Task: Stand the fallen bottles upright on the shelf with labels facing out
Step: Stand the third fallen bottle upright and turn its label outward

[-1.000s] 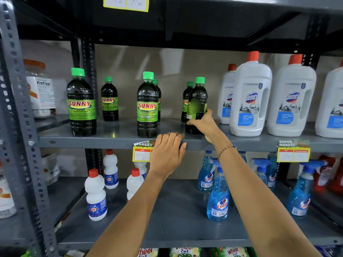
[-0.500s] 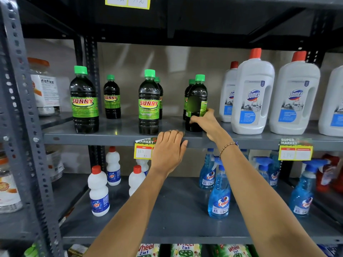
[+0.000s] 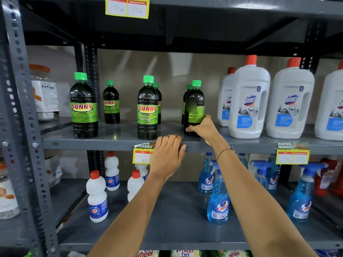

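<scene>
- Your right hand (image 3: 203, 129) grips the upright dark bottle (image 3: 194, 108) low down, its label turned sideways.
- Your left hand (image 3: 168, 156) rests flat on the shelf (image 3: 111, 143) edge, holding nothing.

Right hand (image 3: 203, 129) clasped, arm outstretched; left hand (image 3: 168, 156) flat, fingers curled.

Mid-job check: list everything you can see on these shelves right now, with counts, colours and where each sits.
Sunny bottles: six, dark with green caps, upright, middle shelf; the rightmost front one shows no logo.
Domex jugs: four visible, white with red caps, middle shelf right.
Fitfizz jar: one, clear, orange lid, far left.
Small white bottles: four, red caps, lower shelf left.
Colin sprays: several, blue, lower shelf right.
Price tags: three, yellow, on shelf edges.
Left hand: resting on the middle shelf edge.
Right hand: gripping the rightmost front bottle's base.
</scene>
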Available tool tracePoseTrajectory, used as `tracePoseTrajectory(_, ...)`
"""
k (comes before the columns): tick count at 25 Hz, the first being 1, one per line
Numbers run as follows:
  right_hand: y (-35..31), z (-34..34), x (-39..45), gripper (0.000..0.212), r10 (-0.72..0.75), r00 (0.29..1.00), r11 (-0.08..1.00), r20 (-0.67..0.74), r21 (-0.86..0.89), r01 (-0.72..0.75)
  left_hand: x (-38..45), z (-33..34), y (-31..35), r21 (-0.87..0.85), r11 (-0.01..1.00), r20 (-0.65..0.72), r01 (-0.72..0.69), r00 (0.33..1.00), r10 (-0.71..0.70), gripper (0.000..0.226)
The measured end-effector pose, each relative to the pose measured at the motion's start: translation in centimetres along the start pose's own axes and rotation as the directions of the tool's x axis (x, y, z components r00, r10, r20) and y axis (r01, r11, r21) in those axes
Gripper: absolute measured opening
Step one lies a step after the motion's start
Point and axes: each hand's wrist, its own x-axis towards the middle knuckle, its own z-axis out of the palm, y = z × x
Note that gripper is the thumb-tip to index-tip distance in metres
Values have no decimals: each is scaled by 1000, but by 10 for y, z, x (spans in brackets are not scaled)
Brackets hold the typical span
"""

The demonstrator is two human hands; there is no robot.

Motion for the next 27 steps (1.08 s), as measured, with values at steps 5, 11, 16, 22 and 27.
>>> tracePoseTrajectory(5, -2, 0, 0, 57, -13, 999, 999, 42, -34, 14, 0, 0, 0, 9, 1000, -6, -7, 1000, 7, 37)
tracePoseTrajectory(11, -3, -1, -5, 75, -23, 999, 993, 46, -119, 29, 0, -1, 0, -6, 1000, -2, -2, 1000, 2, 37)
tracePoseTrajectory(16, -4, -6, -7, 81, -10, 997, 997, 80, 81, 3, 0, 1, 0, -2, 1000, -1, -3, 1000, 3, 38)
tracePoseTrajectory(22, 0, -3, -5, 96, -41, 997, 999, 60, 29, 39, 0, 2, -1, 5, 1000, -11, -8, 1000, 8, 37)
tracePoseTrajectory(27, -1, -5, -9, 90, -40, 999, 999, 36, -10, 40, 0, 2, 0, -5, 1000, -3, -17, 1000, 17, 36)
